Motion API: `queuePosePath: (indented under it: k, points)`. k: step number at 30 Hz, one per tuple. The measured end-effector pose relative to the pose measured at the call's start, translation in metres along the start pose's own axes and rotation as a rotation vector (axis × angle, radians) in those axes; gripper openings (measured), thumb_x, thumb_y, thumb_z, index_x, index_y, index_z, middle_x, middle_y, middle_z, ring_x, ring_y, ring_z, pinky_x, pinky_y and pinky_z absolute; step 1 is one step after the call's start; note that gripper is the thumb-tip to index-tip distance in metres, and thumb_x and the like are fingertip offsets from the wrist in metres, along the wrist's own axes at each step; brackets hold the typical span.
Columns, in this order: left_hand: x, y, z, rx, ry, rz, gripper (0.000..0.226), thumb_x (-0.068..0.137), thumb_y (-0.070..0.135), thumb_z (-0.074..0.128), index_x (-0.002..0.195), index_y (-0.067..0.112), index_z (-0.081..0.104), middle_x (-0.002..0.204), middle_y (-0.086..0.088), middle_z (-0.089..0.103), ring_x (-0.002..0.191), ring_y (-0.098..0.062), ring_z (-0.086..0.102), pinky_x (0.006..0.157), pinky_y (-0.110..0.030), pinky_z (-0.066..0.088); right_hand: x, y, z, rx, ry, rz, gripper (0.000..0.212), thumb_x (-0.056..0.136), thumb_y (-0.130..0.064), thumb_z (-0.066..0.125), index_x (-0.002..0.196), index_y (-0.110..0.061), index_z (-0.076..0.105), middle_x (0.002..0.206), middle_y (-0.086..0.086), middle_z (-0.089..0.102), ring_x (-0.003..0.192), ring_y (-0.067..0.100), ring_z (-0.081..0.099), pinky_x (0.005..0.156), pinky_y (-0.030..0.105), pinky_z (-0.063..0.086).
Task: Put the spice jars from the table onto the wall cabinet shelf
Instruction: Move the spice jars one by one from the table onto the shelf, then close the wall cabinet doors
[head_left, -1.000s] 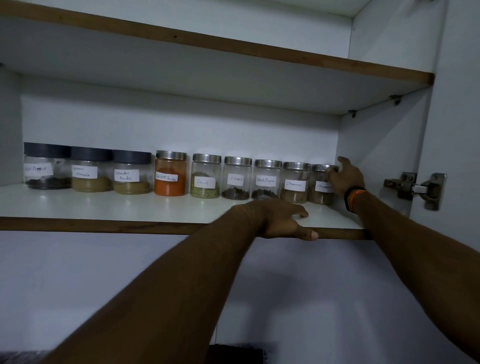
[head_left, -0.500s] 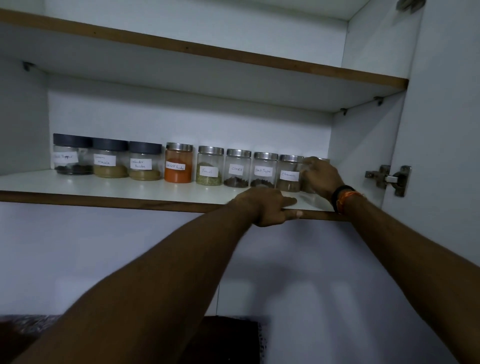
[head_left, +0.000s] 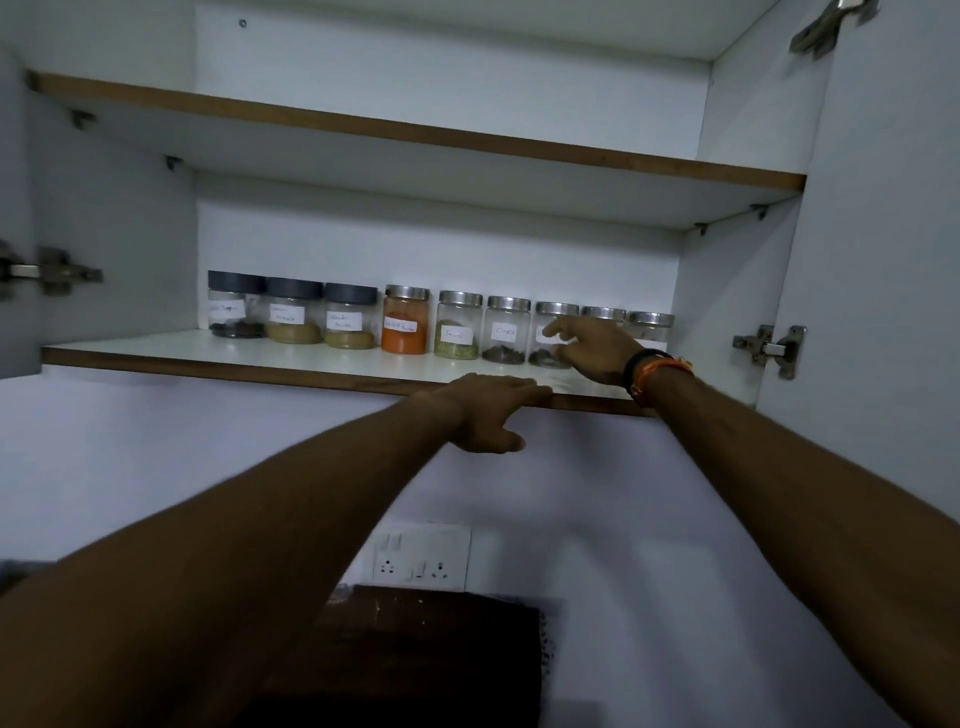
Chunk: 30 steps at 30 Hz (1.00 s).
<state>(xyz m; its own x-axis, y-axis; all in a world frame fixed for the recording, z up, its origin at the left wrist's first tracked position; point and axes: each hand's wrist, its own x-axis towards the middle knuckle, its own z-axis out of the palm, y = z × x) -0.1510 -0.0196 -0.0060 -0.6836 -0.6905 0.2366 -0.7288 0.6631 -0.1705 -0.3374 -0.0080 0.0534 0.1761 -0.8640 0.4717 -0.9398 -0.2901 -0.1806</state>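
Observation:
Several labelled spice jars stand in a row at the back of the lower cabinet shelf (head_left: 218, 349). Three on the left have dark lids (head_left: 293, 318); the others have steel lids, among them an orange powder jar (head_left: 406, 327) and a cloves jar (head_left: 506, 331). My right hand (head_left: 597, 349) hovers in front of the right-hand jars, fingers spread, index fingertip at the black pepper jar (head_left: 546, 339); it holds nothing. My left hand (head_left: 491, 410) rests on the shelf's front edge, fingers over the wooden lip.
An upper shelf (head_left: 415, 132) with nothing on it spans the cabinet. Open doors with metal hinges (head_left: 769, 349) flank both sides. Below on the wall is a white switch-and-socket plate (head_left: 421, 556), and under it a dark wooden surface (head_left: 415, 660).
My right hand has let go of the rightmost jar and drawn leftward and back, fingers now spread. The view has tilted so the cabinet sits higher and more wall shows.

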Motion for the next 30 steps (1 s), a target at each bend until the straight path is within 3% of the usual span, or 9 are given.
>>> queuePosePath:
  k: [3,9,15,20,25,30]
  points:
    - [-0.034,-0.012,-0.015,0.060,-0.066,-0.040,0.078,0.095,0.039,0.060,0.158,0.031,0.014,0.165,-0.002,0.022,0.147,-0.025,0.031,0.115,-0.041,0.031,0.007,-0.037,0.003,0.011,0.012,-0.101,0.039,0.103,-0.020,0.052,0.141,-0.011,0.054,0.146,0.011,0.054,0.131,0.026,0.051,0.104,0.033,0.038]
    - [-0.107,-0.041,-0.042,0.151,-0.072,-0.199,0.073,0.095,0.037,0.060,0.157,0.025,0.022,0.155,-0.001,0.041,0.134,-0.025,0.047,0.093,-0.033,0.042,0.018,-0.120,0.029,0.145,0.020,-0.282,0.037,0.099,-0.018,0.057,0.136,-0.014,0.059,0.137,0.010,0.061,0.124,0.025,0.056,0.094,0.030,0.041]
    - [-0.200,-0.073,-0.068,0.288,-0.121,-0.407,0.071,0.095,0.039,0.057,0.156,0.024,0.024,0.155,-0.002,0.040,0.137,-0.026,0.044,0.104,-0.040,0.044,0.021,-0.204,0.049,0.258,-0.011,-0.439,0.039,0.098,-0.016,0.057,0.137,-0.018,0.059,0.136,0.007,0.061,0.121,0.022,0.059,0.103,0.037,0.047]
    - [-0.273,-0.086,-0.086,0.403,-0.153,-0.588,0.068,0.095,0.040,0.057,0.155,0.025,0.026,0.151,-0.003,0.044,0.134,-0.027,0.047,0.105,-0.044,0.044,0.016,-0.274,0.063,0.304,-0.040,-0.579,0.038,0.099,-0.020,0.058,0.137,-0.021,0.059,0.138,0.006,0.060,0.118,0.022,0.060,0.097,0.029,0.042]
    - [-0.339,-0.087,-0.104,0.492,-0.190,-0.710,0.062,0.094,0.041,0.056,0.150,0.023,0.034,0.138,-0.004,0.054,0.124,-0.027,0.054,0.103,-0.045,0.043,-0.001,-0.342,0.068,0.351,-0.059,-0.702,0.037,0.100,-0.022,0.057,0.137,-0.024,0.058,0.140,0.004,0.058,0.114,0.019,0.061,0.098,0.032,0.045]
    - [-0.401,-0.089,-0.131,0.606,-0.165,-0.766,0.061,0.095,0.041,0.055,0.149,0.020,0.037,0.146,-0.005,0.050,0.134,-0.027,0.047,0.112,-0.047,0.036,-0.016,-0.402,0.054,0.387,-0.016,-0.809,0.037,0.100,-0.018,0.055,0.137,-0.023,0.058,0.138,0.003,0.059,0.115,0.014,0.057,0.093,0.026,0.040]
